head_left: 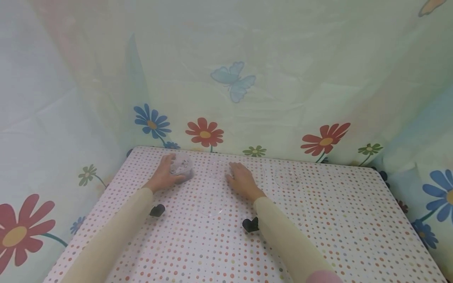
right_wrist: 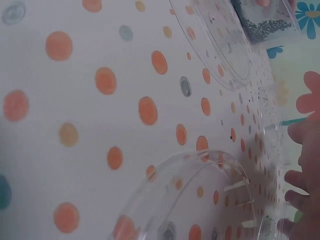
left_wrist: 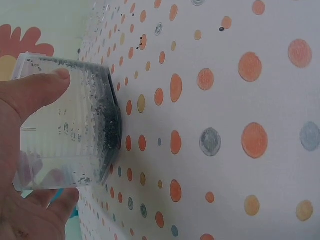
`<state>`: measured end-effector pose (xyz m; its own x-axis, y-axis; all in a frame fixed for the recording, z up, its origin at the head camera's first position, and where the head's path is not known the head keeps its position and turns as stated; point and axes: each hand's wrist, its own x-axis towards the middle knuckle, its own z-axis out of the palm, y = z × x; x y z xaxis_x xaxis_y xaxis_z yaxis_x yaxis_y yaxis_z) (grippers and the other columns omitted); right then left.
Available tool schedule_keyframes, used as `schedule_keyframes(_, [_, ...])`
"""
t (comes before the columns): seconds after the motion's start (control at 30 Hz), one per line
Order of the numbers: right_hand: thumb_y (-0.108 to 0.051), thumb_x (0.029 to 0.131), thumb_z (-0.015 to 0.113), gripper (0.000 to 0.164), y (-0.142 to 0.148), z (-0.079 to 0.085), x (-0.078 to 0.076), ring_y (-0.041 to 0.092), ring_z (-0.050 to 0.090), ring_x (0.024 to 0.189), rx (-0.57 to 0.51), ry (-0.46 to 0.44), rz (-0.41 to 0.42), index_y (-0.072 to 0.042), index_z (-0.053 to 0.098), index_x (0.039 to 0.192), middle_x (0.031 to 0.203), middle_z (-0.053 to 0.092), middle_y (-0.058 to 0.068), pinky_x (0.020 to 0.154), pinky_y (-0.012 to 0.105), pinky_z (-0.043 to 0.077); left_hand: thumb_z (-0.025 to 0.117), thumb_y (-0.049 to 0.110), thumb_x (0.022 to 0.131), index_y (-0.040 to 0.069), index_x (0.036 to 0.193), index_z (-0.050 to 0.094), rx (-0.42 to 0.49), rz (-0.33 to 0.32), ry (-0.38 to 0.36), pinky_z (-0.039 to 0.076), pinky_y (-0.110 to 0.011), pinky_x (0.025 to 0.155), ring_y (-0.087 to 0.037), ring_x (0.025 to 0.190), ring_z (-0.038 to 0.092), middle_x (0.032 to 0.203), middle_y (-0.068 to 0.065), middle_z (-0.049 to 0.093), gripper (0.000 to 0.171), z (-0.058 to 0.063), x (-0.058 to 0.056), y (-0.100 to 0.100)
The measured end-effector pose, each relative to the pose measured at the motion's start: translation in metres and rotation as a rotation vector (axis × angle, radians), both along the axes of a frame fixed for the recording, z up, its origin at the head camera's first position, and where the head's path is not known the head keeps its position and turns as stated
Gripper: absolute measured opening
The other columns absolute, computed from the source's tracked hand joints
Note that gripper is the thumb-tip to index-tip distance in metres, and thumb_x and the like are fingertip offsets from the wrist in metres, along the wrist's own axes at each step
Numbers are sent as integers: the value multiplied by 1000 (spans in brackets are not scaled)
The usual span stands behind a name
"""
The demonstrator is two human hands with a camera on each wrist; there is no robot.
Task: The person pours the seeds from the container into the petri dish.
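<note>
My left hand (head_left: 163,175) grips a clear plastic tub (left_wrist: 65,122) near the back left of the table. Dark small grains gather toward the tub's base, and some cling to its wall. The thumb lies along one side, with other fingers around the opposite side. My right hand (head_left: 244,181) is at the back middle, its fingers loosely bent over clear plastic pieces and curled round nothing that shows. In the right wrist view, a clear round dish or lid (right_wrist: 239,167) lies near that hand, and another clear round piece (right_wrist: 220,80) lies toward the tub.
Another clear round piece (head_left: 287,187) lies right of my right hand. A few dark grains (left_wrist: 221,29) are scattered on the dotted tablecloth (head_left: 212,251). A flowered curtain (head_left: 276,118) hangs behind the table. Black wrist mounts (head_left: 250,225) stick out below my sleeves.
</note>
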<state>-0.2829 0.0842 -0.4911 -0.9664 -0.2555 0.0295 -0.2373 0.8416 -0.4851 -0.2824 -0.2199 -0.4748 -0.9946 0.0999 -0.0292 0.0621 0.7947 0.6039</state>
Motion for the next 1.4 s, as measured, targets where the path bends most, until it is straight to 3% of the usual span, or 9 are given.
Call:
schedule_keyframes(0.57, [-40,93,44,61,-6,0,-6,25,23,140,40,-63,-37,-12,26,144,149,30,7,115,44,18,71,45,74,21,146,11,-1,8,-12,31,-57,104,-36,133,30,147,-10,21,97,2,1,1])
schedule_keyframes(1.4, [-45,93,43,62,-1,-3,-12,26,30,136,118,-11,13,-11,29,143,146,35,10,113,45,25,70,46,74,21,146,9,-14,8,-15,31,-57,105,-36,134,28,148,-11,18,98,2,1,1])
